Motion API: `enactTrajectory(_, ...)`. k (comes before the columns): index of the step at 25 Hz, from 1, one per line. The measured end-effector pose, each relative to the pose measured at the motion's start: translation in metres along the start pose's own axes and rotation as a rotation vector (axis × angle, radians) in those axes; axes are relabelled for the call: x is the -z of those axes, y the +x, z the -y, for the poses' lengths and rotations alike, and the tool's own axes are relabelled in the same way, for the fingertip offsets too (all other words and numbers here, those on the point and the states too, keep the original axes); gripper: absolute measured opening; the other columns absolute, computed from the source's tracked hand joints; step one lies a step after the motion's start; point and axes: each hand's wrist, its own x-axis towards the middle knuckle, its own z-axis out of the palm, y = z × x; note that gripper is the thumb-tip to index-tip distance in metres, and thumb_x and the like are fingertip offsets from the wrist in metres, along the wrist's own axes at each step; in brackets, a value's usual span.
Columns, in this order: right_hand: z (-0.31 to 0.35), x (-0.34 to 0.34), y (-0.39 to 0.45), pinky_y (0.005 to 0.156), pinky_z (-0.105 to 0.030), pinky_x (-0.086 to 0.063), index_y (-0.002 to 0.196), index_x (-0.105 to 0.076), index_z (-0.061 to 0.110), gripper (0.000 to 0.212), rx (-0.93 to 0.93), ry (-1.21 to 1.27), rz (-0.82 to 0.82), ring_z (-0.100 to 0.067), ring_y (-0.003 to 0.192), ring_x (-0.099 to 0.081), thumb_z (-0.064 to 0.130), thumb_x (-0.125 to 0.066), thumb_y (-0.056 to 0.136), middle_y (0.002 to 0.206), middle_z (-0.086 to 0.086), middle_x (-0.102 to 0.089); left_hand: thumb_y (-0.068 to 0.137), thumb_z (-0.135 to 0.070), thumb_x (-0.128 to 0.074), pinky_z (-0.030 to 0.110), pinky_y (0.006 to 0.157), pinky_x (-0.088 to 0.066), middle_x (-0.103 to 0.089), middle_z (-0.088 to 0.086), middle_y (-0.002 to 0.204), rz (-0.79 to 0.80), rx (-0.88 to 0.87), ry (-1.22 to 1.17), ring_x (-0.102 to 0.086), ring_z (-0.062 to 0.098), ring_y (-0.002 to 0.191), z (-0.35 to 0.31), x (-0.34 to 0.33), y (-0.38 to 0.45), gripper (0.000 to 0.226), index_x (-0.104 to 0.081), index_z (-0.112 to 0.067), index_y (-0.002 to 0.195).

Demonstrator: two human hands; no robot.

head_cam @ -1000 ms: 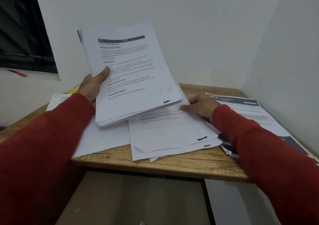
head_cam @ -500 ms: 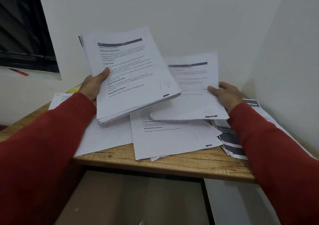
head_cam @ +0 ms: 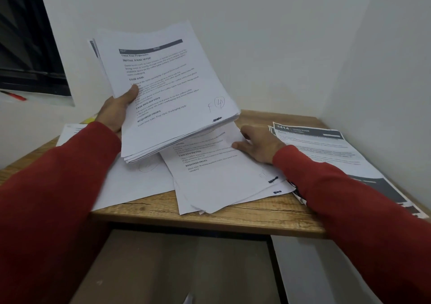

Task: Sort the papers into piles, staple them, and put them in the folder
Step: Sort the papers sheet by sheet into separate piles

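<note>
Left hand (head_cam: 116,112) grips a thick, slightly fanned stack (head_cam: 168,89) of thin printed sheets, raised at ten o'clock. Right hand (head_cam: 258,144), fingers flat, now presses the sheet it held aloft a moment ago onto the middle pile (head_cam: 224,177) at five o'clock on the wood-grain table (head_cam: 245,219); sorting continues. No folder or stapler visible.

Top sheet of the raised stack (head_cam: 163,89): title "Guest Tray Preparation"; bold headings "INITIAL SCENE SETUP", "TASK GOAL", "TASK DESCRIPTION", "REQUIRED PROPS"; handwritten "F" and a circled "4" near its lower right corner. Top sheet of the middle pile (head_cam: 224,170), at the tabletop's front edge: headings "TASK DESCRIPTION" and "REQUIRED PROPS", with "GOAL" partly covered; a faint handwritten "F" low on the right. Dark-banded sheet (head_cam: 326,149) along the tabletop's right edge: "3414" and "LIVING ROOM". Body text elsewhere is too small to read.
</note>
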Motion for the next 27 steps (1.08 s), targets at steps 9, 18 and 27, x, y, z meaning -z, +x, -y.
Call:
enactTrajectory(9,-0.008,-0.005,0.005,0.071,-0.028,-0.042,0.07,-0.052,0.024,0.029,-0.02,0.357,-0.229,-0.013,0.073,-0.054,0.015,-0.079,0.078,0.076,0.006,-0.059,0.098,-0.024,-0.06,0.03,0.075,-0.061,-0.071,0.007,0.12,-0.016,-0.014,-0.004,-0.073,0.017,0.096,0.0,-0.001,-0.002,0.042,-0.057,-0.005,0.135)
enactTrajectory(18,-0.004,-0.003,-0.001,0.099,-0.035,-0.047,0.129,-0.055,0.025,0.047,0.003,0.294,0.238,-0.014,0.111,-0.06,0.05,-0.063,0.091,0.123,0.008,-0.063,0.098,-0.025,-0.059,0.033,0.083,-0.06,-0.07,0.007,0.122,-0.003,-0.014,-0.009,-0.07,0.021,0.106,-0.001,0.0,-0.002,0.038,-0.06,-0.007,0.132)
enactTrajectory(27,0.0,-0.001,0.002,0.071,-0.017,-0.044,0.077,-0.051,0.024,0.033,0.038,0.45,-0.192,-0.006,0.075,-0.056,0.015,-0.083,0.073,0.08,0.009,-0.058,0.098,-0.025,-0.06,0.032,0.081,-0.06,-0.073,0.004,0.116,0.015,-0.032,-0.011,-0.071,0.02,0.104,-0.001,0.002,0.001,0.037,-0.06,-0.008,0.131)
